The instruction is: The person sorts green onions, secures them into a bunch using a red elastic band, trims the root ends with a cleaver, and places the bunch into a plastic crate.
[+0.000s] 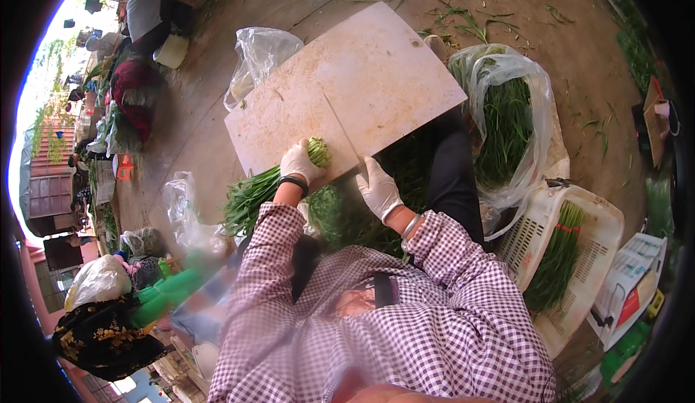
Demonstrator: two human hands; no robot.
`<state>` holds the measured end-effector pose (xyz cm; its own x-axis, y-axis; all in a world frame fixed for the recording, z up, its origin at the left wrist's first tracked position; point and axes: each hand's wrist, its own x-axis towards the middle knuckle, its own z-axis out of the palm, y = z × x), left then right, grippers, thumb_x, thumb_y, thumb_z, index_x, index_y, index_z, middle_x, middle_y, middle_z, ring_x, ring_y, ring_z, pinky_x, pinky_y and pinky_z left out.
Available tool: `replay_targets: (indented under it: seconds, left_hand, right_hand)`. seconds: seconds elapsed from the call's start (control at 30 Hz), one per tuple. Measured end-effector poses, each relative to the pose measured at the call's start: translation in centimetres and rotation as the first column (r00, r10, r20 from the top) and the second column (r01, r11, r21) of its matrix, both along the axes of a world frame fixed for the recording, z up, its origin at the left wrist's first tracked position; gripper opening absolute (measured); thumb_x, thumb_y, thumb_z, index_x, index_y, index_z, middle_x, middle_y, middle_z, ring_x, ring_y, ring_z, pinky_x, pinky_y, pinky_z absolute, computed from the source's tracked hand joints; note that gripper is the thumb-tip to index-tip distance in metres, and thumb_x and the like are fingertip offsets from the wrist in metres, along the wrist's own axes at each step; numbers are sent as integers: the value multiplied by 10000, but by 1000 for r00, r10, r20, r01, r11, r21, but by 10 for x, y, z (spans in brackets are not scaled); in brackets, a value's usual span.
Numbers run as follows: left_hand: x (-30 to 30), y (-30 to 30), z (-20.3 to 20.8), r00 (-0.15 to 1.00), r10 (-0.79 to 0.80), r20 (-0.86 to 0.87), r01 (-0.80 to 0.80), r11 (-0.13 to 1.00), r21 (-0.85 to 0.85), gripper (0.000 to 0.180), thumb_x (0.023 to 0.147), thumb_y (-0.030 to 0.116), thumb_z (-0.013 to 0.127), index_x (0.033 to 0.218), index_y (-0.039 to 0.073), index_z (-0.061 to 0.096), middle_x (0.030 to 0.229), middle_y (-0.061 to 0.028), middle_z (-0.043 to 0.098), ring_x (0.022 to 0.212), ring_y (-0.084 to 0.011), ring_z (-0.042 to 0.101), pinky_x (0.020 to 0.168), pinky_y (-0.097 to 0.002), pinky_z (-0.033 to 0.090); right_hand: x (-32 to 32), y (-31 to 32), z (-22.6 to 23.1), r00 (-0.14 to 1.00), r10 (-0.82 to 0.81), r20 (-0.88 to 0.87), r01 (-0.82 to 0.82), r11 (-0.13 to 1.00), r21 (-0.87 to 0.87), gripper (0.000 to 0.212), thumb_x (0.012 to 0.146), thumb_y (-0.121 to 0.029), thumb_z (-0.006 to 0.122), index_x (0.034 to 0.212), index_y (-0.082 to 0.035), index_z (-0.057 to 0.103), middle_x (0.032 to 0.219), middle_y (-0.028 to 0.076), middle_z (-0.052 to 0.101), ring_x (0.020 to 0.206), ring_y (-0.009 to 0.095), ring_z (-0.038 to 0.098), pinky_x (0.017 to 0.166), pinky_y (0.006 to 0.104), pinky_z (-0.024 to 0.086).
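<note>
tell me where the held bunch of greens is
The bunch is left of centre in the head view, in the left hand, at the near edge of the pale board.

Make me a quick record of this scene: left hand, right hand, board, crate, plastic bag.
Left hand: gloved, gripping a bunch of green stalks
Right hand: gloved, at the board's near edge; grip unclear
Board: pale, stained
Crate: off-white, holding a bunch with a red band
Plastic bag: clear, open, containing greens
</note>
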<state>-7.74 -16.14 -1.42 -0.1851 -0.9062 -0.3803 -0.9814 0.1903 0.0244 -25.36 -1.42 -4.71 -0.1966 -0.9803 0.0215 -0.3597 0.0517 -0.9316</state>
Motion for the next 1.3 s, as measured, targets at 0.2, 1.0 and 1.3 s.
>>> replay_targets:
  seconds: [0.2, 1.0, 1.3]
  left_hand:
    - [12, 11, -11, 978, 49, -203, -83, 983, -161, 637, 628, 355, 837, 1158, 108, 586, 1019, -170, 673, 994, -346, 645, 856, -423, 530]
    - [3, 4, -16, 997, 73, -39, -75, 995, -65, 676, 633, 384, 836, 1162, 89, 535, 1083, -189, 640, 1037, -361, 625, 901, -443, 518]
    - [8, 8, -11, 998, 9, -56, -14, 996, -88, 746, 579, 360, 871, 1175, 76, 523, 1121, -186, 626, 1081, -363, 596, 926, -430, 501]
  right_hand:
    - [-1, 10, 4, 992, 68, -103, -65, 997, 29, 526, 927, -168, 556, 1427, -79, 422, 1098, 196, 606, 926, 390, 628, 787, 458, 521]
    - [6, 39, 17, 965, 208, -163, -206, 978, 30, 372, 976, -248, 524, 1305, -73, 522, 1073, 167, 659, 892, 369, 649, 762, 456, 525]
    - [5, 37, 20, 968, 165, -190, -165, 986, 18, 379, 971, -247, 524, 1316, -89, 520, 1048, 158, 656, 871, 365, 648, 740, 458, 528]
